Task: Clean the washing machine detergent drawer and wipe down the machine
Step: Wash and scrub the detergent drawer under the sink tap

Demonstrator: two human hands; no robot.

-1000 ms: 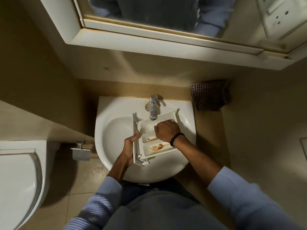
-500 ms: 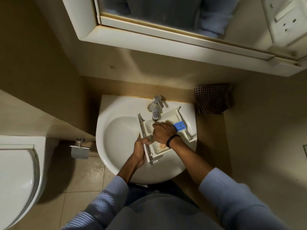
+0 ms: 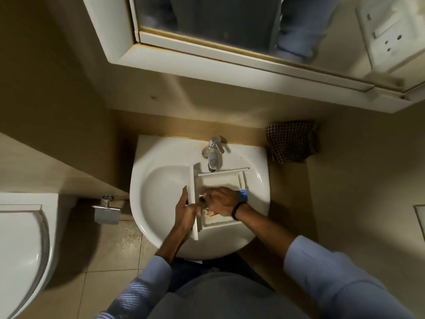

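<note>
A white detergent drawer (image 3: 220, 180) is held over the white sink (image 3: 161, 180), just under the tap (image 3: 213, 155). My left hand (image 3: 185, 210) grips the drawer's front panel at its left side. My right hand (image 3: 222, 201) lies inside the drawer with its fingers stretched left across the middle compartments, blurred by motion. A blue insert (image 3: 243, 195) shows at the drawer's right edge, behind my right wrist. Brown residue (image 3: 213, 217) stains the nearest compartment. No water is visibly running.
A folded checked cloth (image 3: 291, 141) lies on the counter right of the sink. A mirror cabinet (image 3: 207, 58) overhangs the wall above. At the left stand a toilet (image 3: 20, 249) and a metal paper holder (image 3: 107, 211).
The drawer has turned from tilted to nearly square with the sink. My right hand has slid across the compartments and its fingers now stretch left. The left hand keeps its grip.
</note>
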